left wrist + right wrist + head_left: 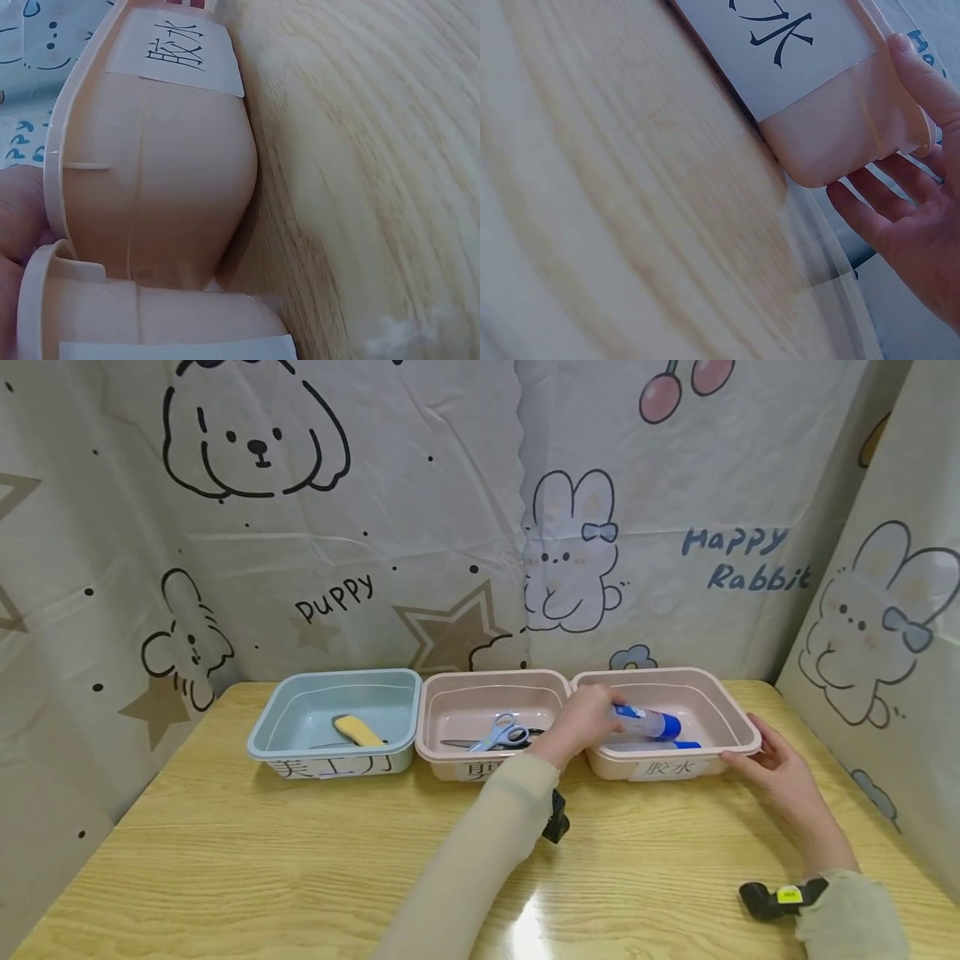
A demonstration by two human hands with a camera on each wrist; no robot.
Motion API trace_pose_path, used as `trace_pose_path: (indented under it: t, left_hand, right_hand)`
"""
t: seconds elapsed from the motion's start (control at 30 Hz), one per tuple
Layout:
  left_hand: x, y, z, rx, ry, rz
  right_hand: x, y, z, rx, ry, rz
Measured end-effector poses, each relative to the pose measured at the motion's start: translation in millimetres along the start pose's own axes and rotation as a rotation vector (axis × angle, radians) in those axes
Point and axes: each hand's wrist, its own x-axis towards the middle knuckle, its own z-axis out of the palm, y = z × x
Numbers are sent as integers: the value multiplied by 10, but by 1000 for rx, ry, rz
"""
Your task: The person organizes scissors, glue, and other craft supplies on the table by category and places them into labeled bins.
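My left hand reaches over the near left corner of the right-hand pink bin and grips a clear glue bottle with a blue cap. The bottle lies tilted inside the bin, cap pointing right. Below it, a second blue-capped item is partly hidden by the bottle and the front rim. My right hand holds the bin's near right corner; in the right wrist view its thumb is on the rim and its fingers lie along the side wall. The left wrist view shows only part of the left hand beside the rims.
A middle pink bin holds blue-handled scissors and a dark-handled pair, partly behind the left arm. A blue bin at left contains a yellow utility knife. The bins stand side by side on a wooden table, before a printed cloth.
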Motion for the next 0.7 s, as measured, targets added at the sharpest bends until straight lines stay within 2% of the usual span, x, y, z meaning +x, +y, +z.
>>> trace_pose_path:
  t: [0.07, 0.23, 0.37, 0.53, 0.6, 0.7]
  left_hand:
    - [-1, -8, -15, -9, -1, -23]
    - [-58, -79, -122, -120, 30, -112]
    - [-161, -169, -256, -146, 61, -117]
    - [-327, -294, -426, -161, 110, -125]
    - [-400, -355, -481, -187, 118, -123]
    - [-515, -453, -554, -231, 115, -119]
  right_hand:
    - [5, 0, 12, 36, 3, -20]
    - [22, -4, 34, 61, 1, -25]
    - [33, -5, 7, -14, -9, 7]
    - [8, -36, -40, -39, -41, -12]
    - [1, -34, -57, -42, -6, -28]
    - [62, 32, -64, -26, 156, -102]
